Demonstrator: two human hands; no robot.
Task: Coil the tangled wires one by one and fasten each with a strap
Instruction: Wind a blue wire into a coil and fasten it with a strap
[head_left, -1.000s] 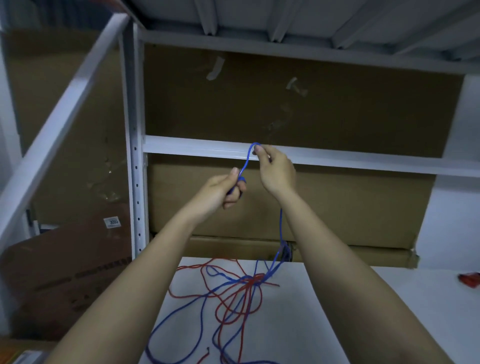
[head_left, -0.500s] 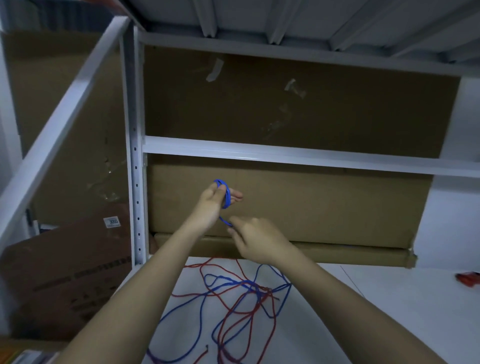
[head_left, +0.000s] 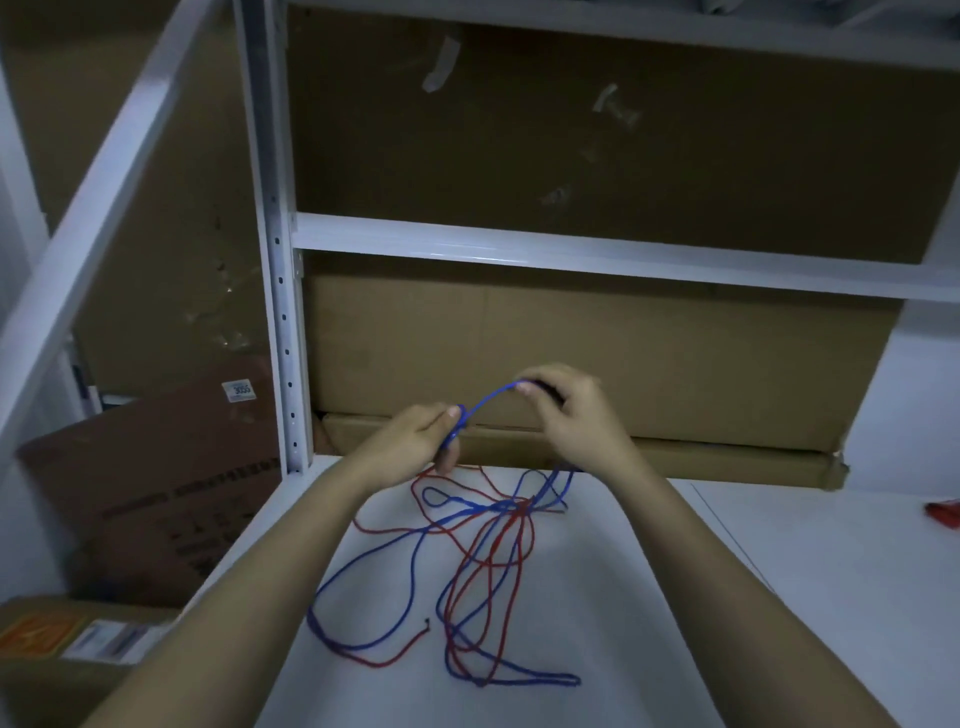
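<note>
A blue wire (head_left: 488, 400) arcs between both hands above the white shelf (head_left: 727, 597). My left hand (head_left: 415, 441) grips a small blue coil of it between thumb and fingers. My right hand (head_left: 571, 415) pinches the wire a short way along, held slightly higher and to the right. From the right hand the blue wire drops down into a loose tangle with a red wire (head_left: 498, 571) spread on the shelf in front of me. The red wire's free end (head_left: 427, 622) lies at the left of the tangle.
A white metal upright (head_left: 280, 312) and crossbeam (head_left: 571, 254) frame the rack. Cardboard boxes (head_left: 597, 364) stand against the back. More cardboard (head_left: 156, 493) leans at the left. A small red object (head_left: 943, 512) lies at the shelf's right edge.
My right hand has risen from below the left hand to a spot up and to its right, drawing out a fresh arc of blue wire. Both hands sit lower in view.
</note>
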